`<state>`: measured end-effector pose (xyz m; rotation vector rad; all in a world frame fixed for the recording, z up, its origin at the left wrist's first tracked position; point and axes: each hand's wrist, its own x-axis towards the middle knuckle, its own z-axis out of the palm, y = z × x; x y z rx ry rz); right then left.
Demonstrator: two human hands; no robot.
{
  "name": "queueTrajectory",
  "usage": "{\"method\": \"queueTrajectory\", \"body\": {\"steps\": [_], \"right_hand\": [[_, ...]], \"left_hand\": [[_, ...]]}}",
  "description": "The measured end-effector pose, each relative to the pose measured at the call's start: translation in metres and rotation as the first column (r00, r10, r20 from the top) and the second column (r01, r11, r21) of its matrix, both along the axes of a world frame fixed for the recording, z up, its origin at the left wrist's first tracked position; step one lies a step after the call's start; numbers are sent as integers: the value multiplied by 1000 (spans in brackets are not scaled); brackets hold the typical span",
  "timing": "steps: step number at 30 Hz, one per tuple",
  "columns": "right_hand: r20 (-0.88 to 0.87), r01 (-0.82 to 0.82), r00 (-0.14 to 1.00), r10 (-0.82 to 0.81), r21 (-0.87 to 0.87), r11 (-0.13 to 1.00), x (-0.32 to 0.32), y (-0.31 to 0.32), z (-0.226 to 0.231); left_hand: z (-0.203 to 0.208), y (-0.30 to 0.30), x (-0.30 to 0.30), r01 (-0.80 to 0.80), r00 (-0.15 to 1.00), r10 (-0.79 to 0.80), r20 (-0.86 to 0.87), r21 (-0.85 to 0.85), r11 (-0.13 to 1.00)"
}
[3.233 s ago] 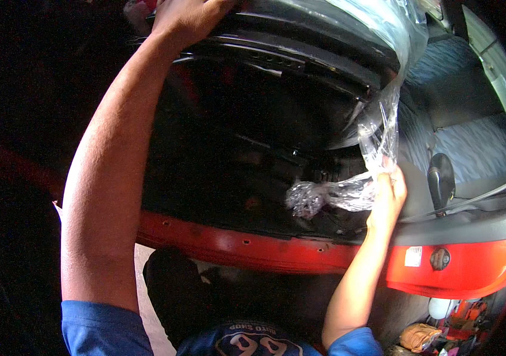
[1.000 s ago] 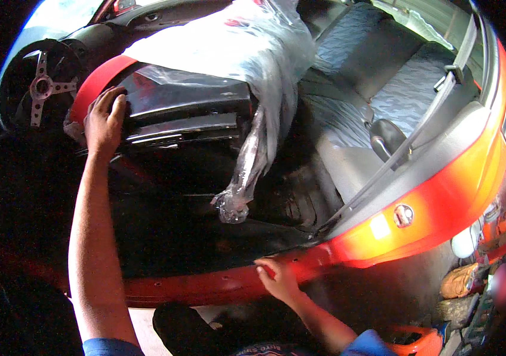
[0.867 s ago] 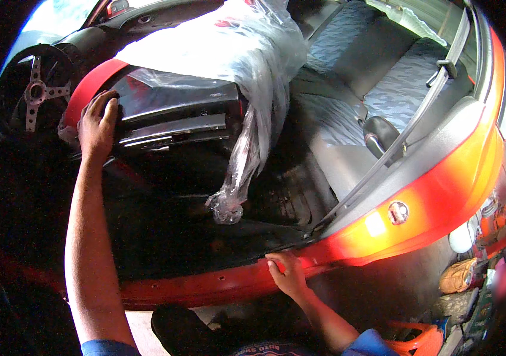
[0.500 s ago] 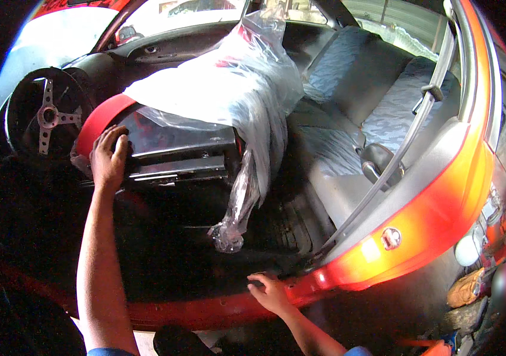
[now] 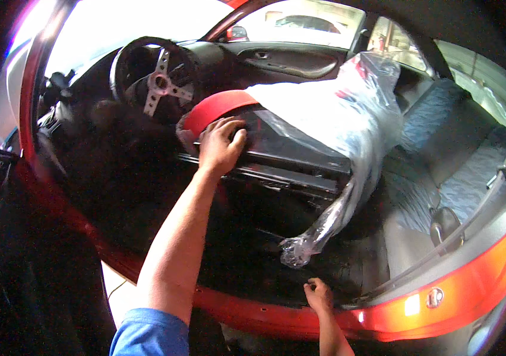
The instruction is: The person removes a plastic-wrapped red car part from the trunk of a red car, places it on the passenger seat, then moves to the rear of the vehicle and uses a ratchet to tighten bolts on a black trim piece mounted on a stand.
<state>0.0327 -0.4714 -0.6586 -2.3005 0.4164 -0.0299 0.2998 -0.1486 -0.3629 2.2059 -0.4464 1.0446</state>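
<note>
Inside the car, a red-edged seat (image 5: 220, 105) with a dark, flat panel is tipped over, largely wrapped in clear-white plastic sheeting (image 5: 324, 115). My left hand (image 5: 221, 145) grips the seat's edge, its fingers bent over the red rim and dark panel. Low in the picture, my right hand (image 5: 319, 295) is just above the red door sill (image 5: 253, 311), fingers loosely curled and thumb apart, with nothing visible in it. A bunched tail of the plastic (image 5: 297, 250) hangs down near that hand.
A steering wheel (image 5: 159, 84) with metal spokes stands beyond the seat at the left. The rear bench (image 5: 443, 136), grey with blue patterned fabric, lies to the right. A seat belt (image 5: 502, 178) runs down along the red-orange body side. The footwell is very dark.
The view has swung left, so the car interior sits farther right in the picture. My left hand stays on the seat edge; my right hand stays by the sill.
</note>
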Motion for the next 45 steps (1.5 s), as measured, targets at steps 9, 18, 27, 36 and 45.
{"method": "queueTrajectory", "body": {"steps": [9,18,27,36,45], "right_hand": [[2,-9,1000,9,-70,997,-5,1,2],[-38,12,999,-14,-74,997,-1,1,1],[-63,34,997,-38,-58,998,4,1,0],[-73,48,996,-50,-28,998,5,2,4],[-122,55,991,-56,-13,998,7,4,16]], "left_hand": [[-5,1,5,-27,999,27,25,-18,999],[-6,1,5,0,1000,0,19,-26,1000],[-7,3,7,-20,999,20,33,6,1000],[-11,7,17,98,995,-97,34,-24,995],[-12,8,19,39,999,-40,-29,-22,999]]}}
